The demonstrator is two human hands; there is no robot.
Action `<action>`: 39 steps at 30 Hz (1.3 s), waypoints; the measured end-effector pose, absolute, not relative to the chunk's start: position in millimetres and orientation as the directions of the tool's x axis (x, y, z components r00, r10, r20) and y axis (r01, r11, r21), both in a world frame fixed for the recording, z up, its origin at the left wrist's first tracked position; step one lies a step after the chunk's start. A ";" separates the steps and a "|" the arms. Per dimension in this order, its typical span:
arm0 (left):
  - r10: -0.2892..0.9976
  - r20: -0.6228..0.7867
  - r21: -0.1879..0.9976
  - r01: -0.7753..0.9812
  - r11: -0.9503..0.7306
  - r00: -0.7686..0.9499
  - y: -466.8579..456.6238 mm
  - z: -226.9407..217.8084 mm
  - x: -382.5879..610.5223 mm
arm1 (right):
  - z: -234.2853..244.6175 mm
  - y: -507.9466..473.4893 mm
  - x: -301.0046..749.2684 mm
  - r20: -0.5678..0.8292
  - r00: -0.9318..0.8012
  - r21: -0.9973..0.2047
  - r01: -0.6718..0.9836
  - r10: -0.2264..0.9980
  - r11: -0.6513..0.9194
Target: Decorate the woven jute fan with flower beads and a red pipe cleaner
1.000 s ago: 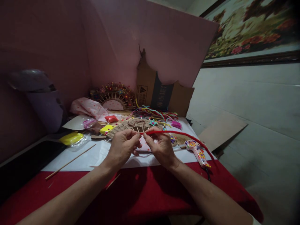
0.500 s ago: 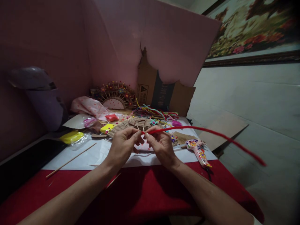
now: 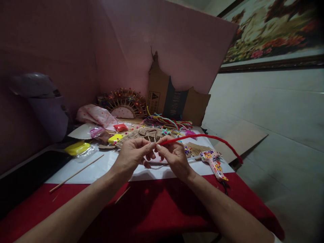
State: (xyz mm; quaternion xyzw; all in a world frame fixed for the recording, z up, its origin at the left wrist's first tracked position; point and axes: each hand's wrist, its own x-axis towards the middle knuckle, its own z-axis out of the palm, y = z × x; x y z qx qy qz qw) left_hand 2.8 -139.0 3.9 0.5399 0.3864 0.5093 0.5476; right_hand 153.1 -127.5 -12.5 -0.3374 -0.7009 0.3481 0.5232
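My left hand (image 3: 133,156) and my right hand (image 3: 173,157) meet above the table, both pinching the near end of a long red pipe cleaner (image 3: 202,137). The pipe cleaner arcs from my fingertips out to the right and droops at its far end. Just behind my hands lies a woven fan-shaped piece of twine and sticks (image 3: 146,134). A glue gun covered in coloured dots (image 3: 214,163) lies to the right of my right hand.
A bundle of coloured pipe cleaners (image 3: 167,121), packets of yellow clay (image 3: 77,148) and red clay (image 3: 120,127), a second decorated fan (image 3: 124,103), a cardboard box (image 3: 174,99), loose wooden sticks (image 3: 76,173) and a purple bin (image 3: 44,104) crowd the white sheet (image 3: 106,165) on the red cloth (image 3: 152,209).
The free end of the red pipe cleaner swung out to the right and has come back lower and closer. My hands stayed pinched together at nearly the same spot.
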 end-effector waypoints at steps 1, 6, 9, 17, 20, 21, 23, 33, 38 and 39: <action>0.975 0.146 0.984 -0.123 -0.126 0.171 -139.5 3.8 3.8 | -12.6 -127.9 152.5 0.496 -0.221 -0.845 0.100 0.840 0.526; 0.957 0.277 0.960 0.010 -0.279 0.083 -139.8 -0.6 8.0 | -13.8 -130.7 150.6 0.510 -0.222 -0.816 0.181 0.831 0.549; 0.932 0.361 0.924 0.123 -0.361 0.024 -138.8 -4.1 8.7 | -14.0 -131.3 149.9 0.512 -0.237 -0.790 0.247 0.826 0.561; 0.949 0.298 0.955 -0.024 -0.297 0.107 -137.8 -3.7 7.3 | -13.1 -126.0 151.7 0.497 -0.160 -0.849 0.113 0.853 0.516; 0.954 0.279 0.960 -0.039 -0.276 0.108 -137.5 -4.2 6.6 | -13.4 -125.4 152.3 0.491 -0.174 -0.858 0.077 0.854 0.509; 0.956 0.275 0.961 -0.038 -0.272 0.104 -137.3 -4.4 6.4 | -13.5 -125.5 152.5 0.490 -0.178 -0.857 0.080 0.853 0.509; 0.958 0.271 0.963 -0.035 -0.268 0.091 -137.1 -4.2 6.2 | -13.5 -126.0 152.7 0.492 -0.182 -0.854 0.090 0.851 0.513; 0.941 0.329 0.940 0.072 -0.334 0.076 -141.4 -0.4 8.2 | -13.1 -126.4 151.5 0.486 -0.204 -0.852 0.109 0.850 0.513; 0.924 0.377 0.917 0.115 -0.382 0.058 -141.7 -3.4 7.8 | -13.8 -126.8 151.1 0.469 -0.232 -0.863 0.087 0.852 0.498; 0.921 0.386 0.912 0.128 -0.390 0.060 -141.5 -3.8 7.5 | -13.4 -126.7 151.0 0.459 -0.231 -0.872 0.071 0.858 0.485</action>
